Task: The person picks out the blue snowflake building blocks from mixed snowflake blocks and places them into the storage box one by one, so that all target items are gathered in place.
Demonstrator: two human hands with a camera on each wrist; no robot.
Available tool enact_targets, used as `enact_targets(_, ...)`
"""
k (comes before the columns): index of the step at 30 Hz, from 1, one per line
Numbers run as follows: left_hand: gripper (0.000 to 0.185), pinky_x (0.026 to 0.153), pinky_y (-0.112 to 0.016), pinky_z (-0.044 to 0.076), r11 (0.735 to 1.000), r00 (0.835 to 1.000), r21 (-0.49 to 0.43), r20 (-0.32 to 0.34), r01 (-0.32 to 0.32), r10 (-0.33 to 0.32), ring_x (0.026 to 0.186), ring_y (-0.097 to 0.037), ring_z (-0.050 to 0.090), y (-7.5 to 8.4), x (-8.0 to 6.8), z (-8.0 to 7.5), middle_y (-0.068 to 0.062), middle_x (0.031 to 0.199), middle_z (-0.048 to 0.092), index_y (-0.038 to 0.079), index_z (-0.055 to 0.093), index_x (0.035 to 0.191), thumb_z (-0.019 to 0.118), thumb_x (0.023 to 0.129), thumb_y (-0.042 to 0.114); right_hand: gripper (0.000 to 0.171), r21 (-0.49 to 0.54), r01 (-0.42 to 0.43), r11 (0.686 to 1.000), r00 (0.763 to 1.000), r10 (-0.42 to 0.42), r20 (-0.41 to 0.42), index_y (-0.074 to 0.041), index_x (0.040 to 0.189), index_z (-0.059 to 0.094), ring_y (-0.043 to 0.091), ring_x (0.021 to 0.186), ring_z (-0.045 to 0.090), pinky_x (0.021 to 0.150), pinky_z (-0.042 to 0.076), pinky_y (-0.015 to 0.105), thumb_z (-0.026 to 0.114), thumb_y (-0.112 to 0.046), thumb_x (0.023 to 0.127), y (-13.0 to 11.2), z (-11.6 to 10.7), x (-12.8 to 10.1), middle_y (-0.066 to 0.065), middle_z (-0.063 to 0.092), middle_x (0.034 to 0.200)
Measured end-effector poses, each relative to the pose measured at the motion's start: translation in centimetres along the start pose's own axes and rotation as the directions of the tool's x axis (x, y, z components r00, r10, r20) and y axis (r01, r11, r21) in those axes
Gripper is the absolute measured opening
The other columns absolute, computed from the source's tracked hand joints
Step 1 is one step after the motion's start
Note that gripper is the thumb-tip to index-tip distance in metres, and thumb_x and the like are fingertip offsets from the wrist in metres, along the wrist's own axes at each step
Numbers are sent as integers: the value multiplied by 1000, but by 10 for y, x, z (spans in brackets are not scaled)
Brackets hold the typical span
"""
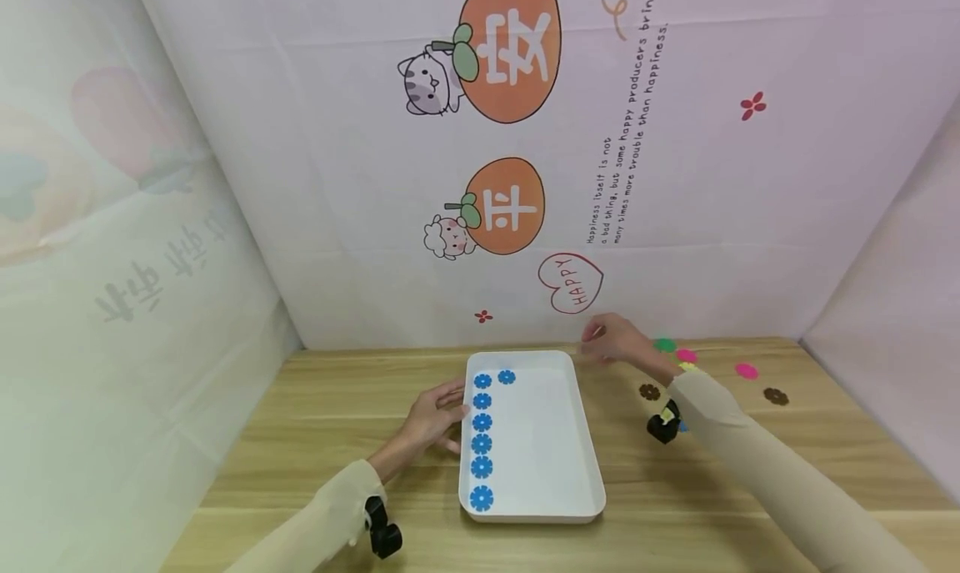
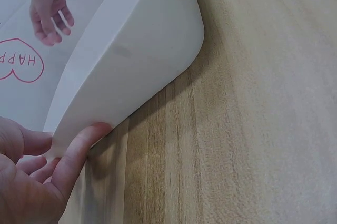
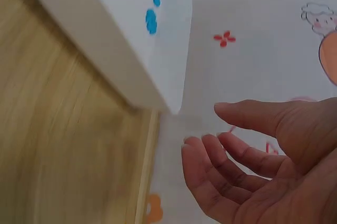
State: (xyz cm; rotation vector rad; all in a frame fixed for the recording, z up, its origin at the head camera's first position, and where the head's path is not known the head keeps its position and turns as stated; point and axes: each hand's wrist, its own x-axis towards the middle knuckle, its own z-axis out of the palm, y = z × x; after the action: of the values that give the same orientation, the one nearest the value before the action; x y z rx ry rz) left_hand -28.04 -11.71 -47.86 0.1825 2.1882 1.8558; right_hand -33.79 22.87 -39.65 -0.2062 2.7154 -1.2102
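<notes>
Two hands: both over a wooden table (image 1: 315,439), one on each side of a white tray (image 1: 555,439)
Left hand (image 1: 431,419): pressed against the tray's left wall, fingers fairly straight and touching the rim; the left wrist view shows the thumb (image 2: 79,150) flat on the outer wall, nothing gripped
Right hand (image 1: 615,339): raised near the tray's far right corner, fingers loosely spread and relaxed (the right wrist view shows an empty palm), holding nothing
Tray: sits in the middle of the table, long side running away from the person
Blue flowers (image 1: 482,444): a column of flat flower shapes along the tray's left side, plus one more (image 1: 507,377) beside the top of the column
Loose flowers: green (image 1: 663,344), pink (image 1: 746,371) and brown (image 1: 776,396) pieces lie on the table right of the tray, near the right hand
Backdrop: a printed wall cloth with a red "HAPPY" heart (image 1: 570,283) just behind the tray
</notes>
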Motion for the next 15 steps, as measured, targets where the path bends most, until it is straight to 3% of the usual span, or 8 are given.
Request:
enact_targets(8, 55, 62, -44, 69, 1000, 1000, 4, -8, 5, -5, 114, -40, 71, 2, 0, 2, -26, 154, 51, 4, 45, 157, 61, 104, 5, 20, -68, -20, 997, 999, 17, -37, 9, 102, 61, 23, 73, 68, 65, 66, 33, 72, -5, 93, 41, -29, -16, 16, 68, 86)
enact_targets(15, 56, 62, -45, 69, 1000, 1000, 7, -15, 5, -5, 117, -43, 69, 1, -2, 1, -28, 156, 48, 2, 44, 157, 62, 103, 5, 23, -237, -46, 970, 999, 41, -30, 7, 97, 63, 30, 83, 64, 68, 60, 41, 74, -12, 91, 77, -52, -26, 19, 68, 92)
